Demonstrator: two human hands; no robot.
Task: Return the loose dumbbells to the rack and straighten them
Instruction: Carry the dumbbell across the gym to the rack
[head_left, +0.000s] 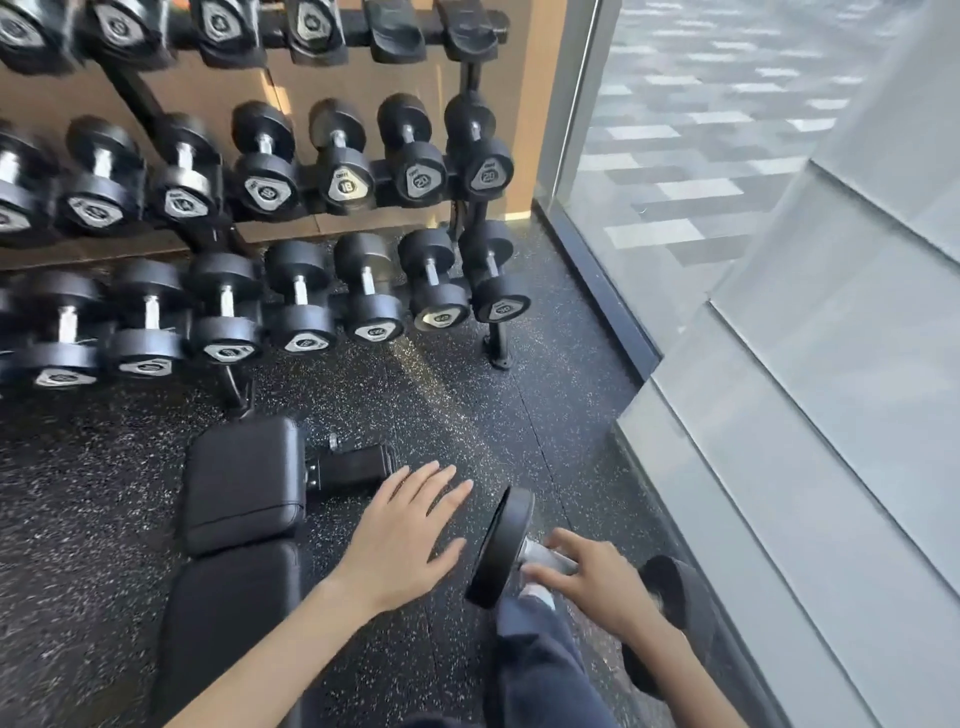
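A loose black dumbbell (503, 545) lies on the speckled rubber floor at the lower right, its silver handle pointing right. My right hand (597, 582) curls around that handle, between its two heads. My left hand (405, 535) hovers flat and open just left of the near head, fingers spread, holding nothing. The dumbbell rack (470, 73) fills the upper left with three tiers of black dumbbells. Two cradles at the right end of the top tier hold nothing.
A black padded bench (241, 483) lies on the floor left of my hands, its metal foot toward the rack. A glass wall (701, 156) and a grey panel (831, 415) close off the right side. My dark trouser leg (540, 665) is below the dumbbell.
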